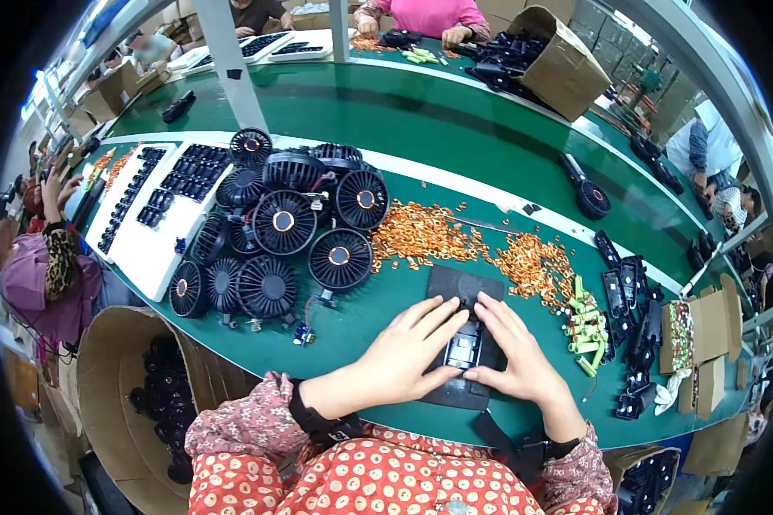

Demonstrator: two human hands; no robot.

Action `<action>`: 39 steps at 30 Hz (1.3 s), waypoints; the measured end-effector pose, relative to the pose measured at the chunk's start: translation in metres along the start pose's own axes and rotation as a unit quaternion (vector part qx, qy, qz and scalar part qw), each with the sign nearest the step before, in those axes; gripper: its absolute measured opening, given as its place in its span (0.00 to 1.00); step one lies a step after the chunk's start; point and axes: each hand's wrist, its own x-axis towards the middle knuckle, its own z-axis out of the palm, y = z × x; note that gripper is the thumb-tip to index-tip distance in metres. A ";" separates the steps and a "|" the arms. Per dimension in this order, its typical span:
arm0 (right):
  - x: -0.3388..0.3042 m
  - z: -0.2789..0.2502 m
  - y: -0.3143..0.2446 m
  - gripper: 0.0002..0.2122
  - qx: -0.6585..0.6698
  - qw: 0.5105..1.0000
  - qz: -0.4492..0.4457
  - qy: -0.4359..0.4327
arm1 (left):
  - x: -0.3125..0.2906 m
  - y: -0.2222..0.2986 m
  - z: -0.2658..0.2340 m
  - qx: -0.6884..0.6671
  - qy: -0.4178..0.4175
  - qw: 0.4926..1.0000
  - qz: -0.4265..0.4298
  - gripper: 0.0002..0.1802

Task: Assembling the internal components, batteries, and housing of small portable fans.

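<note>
Black casing point(465, 347) sits on the dark mat point(453, 281), near edge of the green counter point(354, 336). Left hand point(416, 345) and right hand point(517, 350) both have it, grip partly curled round the part from either side, thumbs at the near end. Fingers cover a fair bit, so probably a handle shell. Fan heads point(283, 221) piled left, small orange rings point(428, 236) beyond the mat, green cells point(585, 333) and black shells point(615, 289) right.
</note>
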 end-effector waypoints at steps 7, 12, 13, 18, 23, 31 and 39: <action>-0.044 -0.014 -0.008 0.42 0.148 0.981 0.088 0.095 | -0.010 0.001 -0.008 -0.056 0.072 0.996 -0.013 0.41; -0.144 -0.019 -0.006 0.29 0.471 0.857 0.178 0.111 | -0.057 -0.019 -0.050 0.069 0.289 0.954 -0.042 0.07; -0.154 -0.017 -0.008 0.27 0.469 0.854 0.197 0.112 | -0.071 -0.022 -0.058 0.125 0.299 0.944 -0.068 0.07; -0.140 -0.006 -0.012 0.21 0.426 0.864 0.220 0.152 | -0.101 -0.009 -0.063 0.268 0.273 0.910 -0.160 0.13; -0.092 0.004 -0.015 0.14 0.420 0.874 0.219 0.112 | -0.105 -0.019 -0.044 0.274 0.203 0.920 -0.194 0.14; -0.055 -0.007 -0.013 0.13 0.368 0.904 0.197 0.093 | -0.084 -0.016 -0.031 0.012 0.213 0.953 -0.216 0.08; -0.014 -0.011 0.002 0.11 0.426 0.870 0.197 0.151 | -0.045 -0.045 -0.076 -0.562 0.301 0.742 -0.207 0.18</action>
